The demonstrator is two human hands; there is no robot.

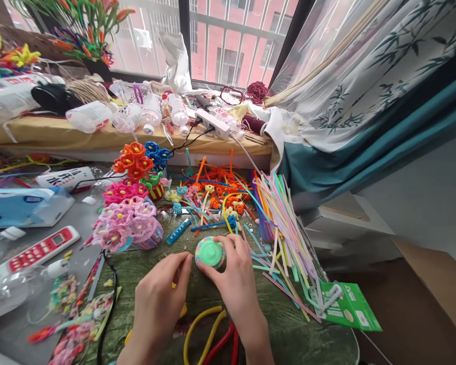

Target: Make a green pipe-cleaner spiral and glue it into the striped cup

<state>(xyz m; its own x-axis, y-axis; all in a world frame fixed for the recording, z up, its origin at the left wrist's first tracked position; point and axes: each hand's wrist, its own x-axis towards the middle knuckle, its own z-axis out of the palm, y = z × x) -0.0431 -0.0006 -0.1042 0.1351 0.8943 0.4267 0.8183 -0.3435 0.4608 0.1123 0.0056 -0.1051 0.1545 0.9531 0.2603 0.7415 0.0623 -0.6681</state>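
Observation:
Thumb and fingers of my right hand [233,271] close around a small round piece [211,253] with a mint-green coiled top and a pastel, multicoloured rim. Just left of it, my left hand [161,286] is closed in a pinch; whatever its fingertips hold, if anything, is too small to make out. A bit of yellow shows behind the left fingers. Yellow pipe cleaners [192,332] and red pipe cleaners [228,342] curve on the table below my hands. A small blue ruler-like strip [178,231] lies beyond my left hand.
Pipe-cleaner flowers [123,223] in pink, orange and blue stand at the left. Loose pastel pipe cleaners [285,228] spread at the right, near a green packet [351,306]. Orange pieces [228,180] are heaped behind. Plastic bottles [93,116] and a power strip [213,124] lie on the sill.

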